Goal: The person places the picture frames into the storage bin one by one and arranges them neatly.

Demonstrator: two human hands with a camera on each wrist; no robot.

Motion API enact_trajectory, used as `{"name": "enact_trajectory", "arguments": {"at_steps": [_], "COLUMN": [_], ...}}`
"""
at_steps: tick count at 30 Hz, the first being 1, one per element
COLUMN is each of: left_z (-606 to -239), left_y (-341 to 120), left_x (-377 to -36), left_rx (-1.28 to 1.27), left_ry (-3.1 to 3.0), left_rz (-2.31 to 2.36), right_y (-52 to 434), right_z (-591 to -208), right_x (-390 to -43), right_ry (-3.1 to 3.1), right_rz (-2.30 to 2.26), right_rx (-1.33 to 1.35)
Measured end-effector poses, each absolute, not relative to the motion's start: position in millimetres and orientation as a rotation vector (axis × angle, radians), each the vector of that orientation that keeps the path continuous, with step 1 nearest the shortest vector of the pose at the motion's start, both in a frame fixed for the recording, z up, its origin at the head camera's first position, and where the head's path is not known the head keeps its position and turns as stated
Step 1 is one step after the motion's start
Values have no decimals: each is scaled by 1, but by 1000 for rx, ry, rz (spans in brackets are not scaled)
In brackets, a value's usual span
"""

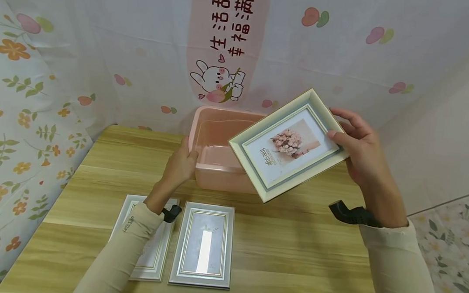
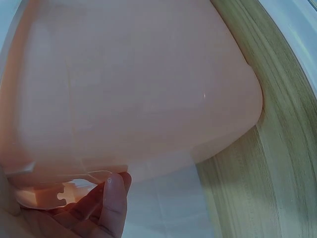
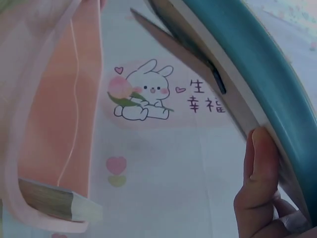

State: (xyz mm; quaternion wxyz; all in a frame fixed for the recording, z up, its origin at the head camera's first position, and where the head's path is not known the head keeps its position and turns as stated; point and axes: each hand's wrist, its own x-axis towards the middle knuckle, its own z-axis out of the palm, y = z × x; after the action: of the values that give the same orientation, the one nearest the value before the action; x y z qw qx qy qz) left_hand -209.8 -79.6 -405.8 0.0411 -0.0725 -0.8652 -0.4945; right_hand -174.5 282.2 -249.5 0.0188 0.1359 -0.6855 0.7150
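My right hand (image 1: 350,140) grips a pale blue-and-cream picture frame (image 1: 287,144) by its right edge, tilted in the air over the pink plastic tub (image 1: 215,139). The frame holds a flower print. In the right wrist view my fingers (image 3: 257,188) curl behind the frame's edge (image 3: 247,74). My left hand (image 1: 183,159) grips the tub's left front corner, thumb over the rim. The left wrist view shows the tub's pink wall (image 2: 133,84) close up with my fingertips (image 2: 111,203) under its lip. Two more frames (image 1: 203,244) (image 1: 151,256) lie flat on the wooden table (image 1: 292,254); my left forearm crosses the left one.
A floral curtain (image 1: 27,111) hangs at the left, and a sheet with a rabbit picture (image 1: 217,80) covers the wall behind the tub. The table's right edge drops to a patterned floor (image 1: 454,243).
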Motion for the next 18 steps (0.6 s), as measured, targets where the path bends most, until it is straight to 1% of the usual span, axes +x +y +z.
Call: {"name": "enact_trajectory", "arguments": {"at_steps": [10,18], "left_z": [-406,-408], "left_y": [-79,-80], "left_x": [-210,-211], "left_rx": [-222,-214], "left_ry": [-2645,-2641], "left_rz": [-1540,-1537], "right_y": [277,278], "right_z": [-251,-257], "right_x": [-189,-200], "right_ry": [-1975,-1801], "right_rz": [2328,2476], "right_rx": [205,180]}}
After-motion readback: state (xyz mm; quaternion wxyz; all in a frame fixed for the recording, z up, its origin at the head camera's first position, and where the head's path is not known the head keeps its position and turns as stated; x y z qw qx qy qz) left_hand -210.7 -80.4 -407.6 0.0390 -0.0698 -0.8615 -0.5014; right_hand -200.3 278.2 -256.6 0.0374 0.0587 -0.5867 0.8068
